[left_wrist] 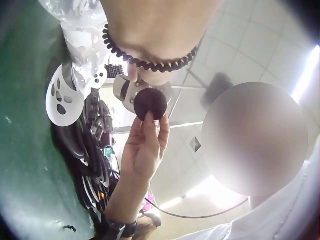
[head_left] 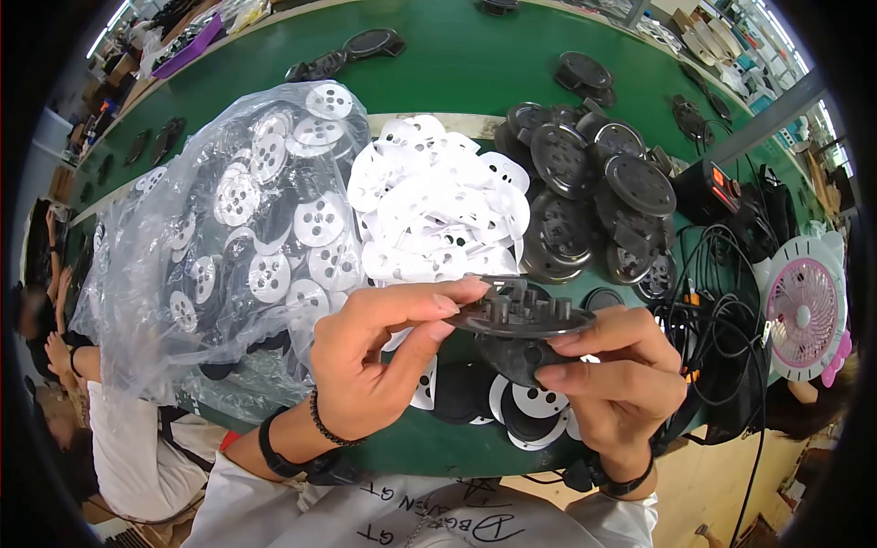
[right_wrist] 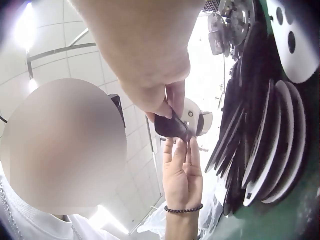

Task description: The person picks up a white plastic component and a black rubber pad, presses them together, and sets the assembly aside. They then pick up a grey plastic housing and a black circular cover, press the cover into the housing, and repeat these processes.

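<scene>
In the head view, a dark round plastic part with upright posts point(head_left: 525, 320) is held above the table between both hands. The left hand point(head_left: 375, 361) pinches its left edge between thumb and fingers. The right hand point(head_left: 626, 374) grips its right side, along with a dark rounded piece point(head_left: 513, 358) under it. The left wrist view shows the right hand point(left_wrist: 142, 150) holding a black round piece point(left_wrist: 150, 103) against a paler disc point(left_wrist: 132, 91). In the right wrist view the left hand's fingertips point(right_wrist: 182, 175) meet the lower edge of the dark piece point(right_wrist: 169, 126).
White perforated discs point(head_left: 438, 201) are heaped mid-table, beside a clear bag of similar discs point(head_left: 228, 219). Black round parts point(head_left: 566, 228) are piled on the right, near tangled cables point(head_left: 713, 310) and a small fan point(head_left: 804, 310). Black and white discs point(head_left: 534, 411) lie beneath the hands.
</scene>
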A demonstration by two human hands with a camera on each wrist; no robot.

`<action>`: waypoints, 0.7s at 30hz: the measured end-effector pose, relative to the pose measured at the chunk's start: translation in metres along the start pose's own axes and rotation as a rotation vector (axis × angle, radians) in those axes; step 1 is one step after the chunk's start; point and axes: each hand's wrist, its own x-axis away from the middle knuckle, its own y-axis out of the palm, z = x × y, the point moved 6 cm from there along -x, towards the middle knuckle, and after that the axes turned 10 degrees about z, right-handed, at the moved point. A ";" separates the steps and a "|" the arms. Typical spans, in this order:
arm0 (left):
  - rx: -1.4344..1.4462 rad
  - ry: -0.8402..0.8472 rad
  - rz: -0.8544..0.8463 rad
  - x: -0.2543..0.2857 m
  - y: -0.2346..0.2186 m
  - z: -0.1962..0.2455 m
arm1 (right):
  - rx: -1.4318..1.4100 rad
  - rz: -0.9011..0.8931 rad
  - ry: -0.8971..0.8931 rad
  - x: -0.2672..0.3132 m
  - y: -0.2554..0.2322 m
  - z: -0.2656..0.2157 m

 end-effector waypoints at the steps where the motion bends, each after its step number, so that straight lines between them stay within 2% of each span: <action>1: -0.023 0.024 0.004 0.000 0.001 0.002 | 0.001 0.009 0.014 0.001 -0.001 0.000; 2: -0.022 0.020 0.002 0.000 0.000 0.003 | 0.002 0.010 0.018 0.001 -0.001 0.000; 4: -0.143 0.029 -0.154 0.001 0.005 0.006 | -0.004 0.016 0.027 0.001 -0.001 0.000; 10: -0.160 0.067 -0.201 0.003 0.006 0.007 | 0.035 0.008 0.032 0.000 0.000 -0.004; 11: -0.160 0.065 -0.200 0.004 0.008 0.005 | 0.034 0.007 0.034 0.000 0.000 -0.003; 13: -0.060 0.107 -0.034 0.003 0.005 0.004 | 0.047 0.019 0.027 0.000 -0.001 -0.003; 21: -0.069 0.126 -0.077 0.003 0.007 0.007 | 0.050 0.055 0.039 0.003 -0.001 -0.001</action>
